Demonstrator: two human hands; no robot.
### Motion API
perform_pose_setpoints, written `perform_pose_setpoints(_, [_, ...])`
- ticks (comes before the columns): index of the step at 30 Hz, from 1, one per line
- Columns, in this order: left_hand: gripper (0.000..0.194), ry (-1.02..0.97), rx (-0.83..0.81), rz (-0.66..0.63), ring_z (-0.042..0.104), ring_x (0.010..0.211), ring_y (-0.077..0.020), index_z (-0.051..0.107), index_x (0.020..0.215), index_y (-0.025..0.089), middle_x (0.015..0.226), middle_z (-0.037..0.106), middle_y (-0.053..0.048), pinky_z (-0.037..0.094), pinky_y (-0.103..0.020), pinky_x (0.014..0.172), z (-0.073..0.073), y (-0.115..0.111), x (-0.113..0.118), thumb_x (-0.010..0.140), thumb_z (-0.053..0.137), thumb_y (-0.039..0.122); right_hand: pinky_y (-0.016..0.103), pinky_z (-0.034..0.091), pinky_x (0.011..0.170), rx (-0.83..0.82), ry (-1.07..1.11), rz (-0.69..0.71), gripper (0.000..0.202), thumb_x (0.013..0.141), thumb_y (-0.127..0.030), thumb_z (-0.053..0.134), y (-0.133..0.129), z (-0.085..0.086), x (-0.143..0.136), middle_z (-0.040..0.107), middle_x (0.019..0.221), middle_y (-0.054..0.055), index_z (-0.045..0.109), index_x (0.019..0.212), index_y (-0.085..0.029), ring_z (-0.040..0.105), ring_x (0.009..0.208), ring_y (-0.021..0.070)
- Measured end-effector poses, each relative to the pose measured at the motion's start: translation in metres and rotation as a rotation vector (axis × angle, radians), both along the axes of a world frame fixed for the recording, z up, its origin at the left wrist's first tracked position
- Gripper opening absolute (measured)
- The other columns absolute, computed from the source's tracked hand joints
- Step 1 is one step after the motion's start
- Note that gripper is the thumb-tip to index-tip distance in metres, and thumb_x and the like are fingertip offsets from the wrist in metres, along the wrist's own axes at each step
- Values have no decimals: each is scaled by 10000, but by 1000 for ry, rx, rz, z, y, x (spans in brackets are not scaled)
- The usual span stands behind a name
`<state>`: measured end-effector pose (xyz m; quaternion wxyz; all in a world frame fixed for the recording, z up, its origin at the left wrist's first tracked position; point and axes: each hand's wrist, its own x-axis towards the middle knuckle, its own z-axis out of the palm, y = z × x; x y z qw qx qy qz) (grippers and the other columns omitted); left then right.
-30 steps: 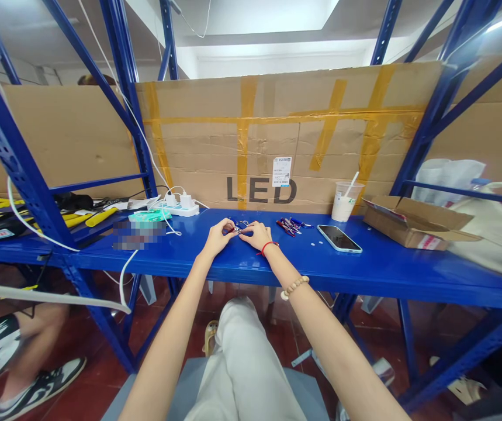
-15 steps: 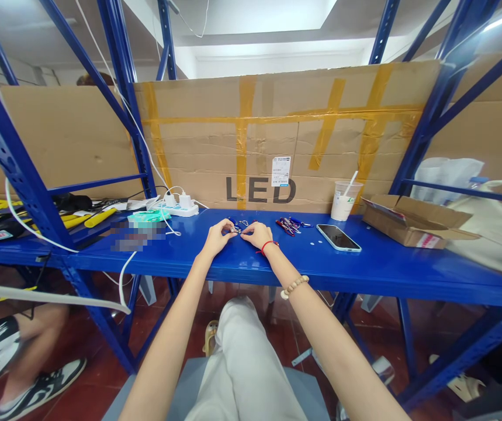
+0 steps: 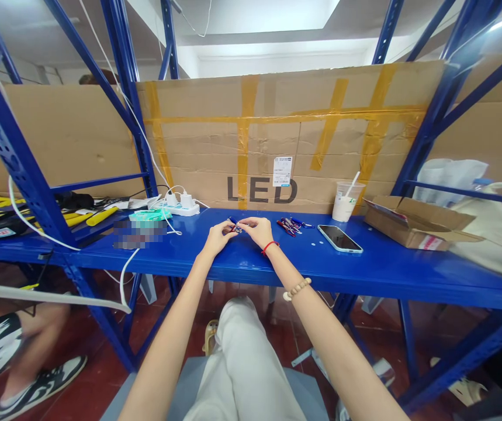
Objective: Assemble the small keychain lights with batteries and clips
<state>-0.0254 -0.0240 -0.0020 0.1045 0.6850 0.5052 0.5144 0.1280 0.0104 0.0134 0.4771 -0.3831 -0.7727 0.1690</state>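
Note:
My left hand (image 3: 221, 235) pinches a small dark-and-silver piece (image 3: 235, 228) between thumb and fingertips, just above the blue table (image 3: 180, 248). My right hand (image 3: 257, 231), with a red string at the wrist, meets it from the other side, its thumb and fingertips closed at the same piece. Fingers cover most of the piece, so its kind is not clear. A bit of blue shows behind the fingertips. To the right of my right hand lies a small pile of slim blue and red pieces with metal parts (image 3: 289, 226).
A phone (image 3: 340, 238), a cup with a straw (image 3: 346, 202) and an open cardboard box (image 3: 408, 225) stand on the right. On the left are a white power strip (image 3: 183, 209), a green packet (image 3: 148, 217) and yellow-handled tools (image 3: 101, 216). Cardboard (image 3: 198, 152) walls the back.
My right fingertips have shifted slightly up and left, closer to the left fingertips. The small metal loop seen between the hands earlier is now covered. My left hand has barely moved.

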Motion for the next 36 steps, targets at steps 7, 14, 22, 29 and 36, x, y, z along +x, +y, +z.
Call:
perform_pose_setpoints(7, [203,14,-9,22,651,702,-176,633,862,167,747,699,-40,513,-301,713,-2,1,-2,663,656,202,223,473,621,41,13,81,150,736,-297,639,0,-1,0,717,819,31,727,787,-187,610,648,125])
perform_pose_setpoints(14, [196,17,1,30,641,664,-166,624,850,165,719,689,-30,511,-287,677,-4,3,-3,663,652,220,210,459,646,51,-57,100,174,746,-338,623,-2,-3,-1,692,921,23,721,811,-210,594,691,107])
perform_pose_setpoints(22, [140,65,28,9,611,676,-146,618,820,179,728,672,-3,485,-271,708,-4,3,-3,680,626,181,220,460,656,46,-119,92,169,746,-359,631,-2,-5,0,663,981,4,716,825,-235,595,694,98])
perform_pose_setpoints(29, [115,86,30,79,610,696,-152,622,786,194,732,669,-1,468,-274,730,-6,2,-4,677,639,159,221,465,661,48,-145,93,158,740,-324,643,-4,-5,-2,658,963,7,709,836,-217,583,672,90])
perform_pose_setpoints(36, [95,-17,61,305,634,770,-192,603,812,199,789,680,-36,461,-346,794,-9,6,-11,724,586,167,250,465,702,3,-158,-65,222,830,-315,505,-2,-4,-1,656,1019,2,674,956,-245,602,782,126])
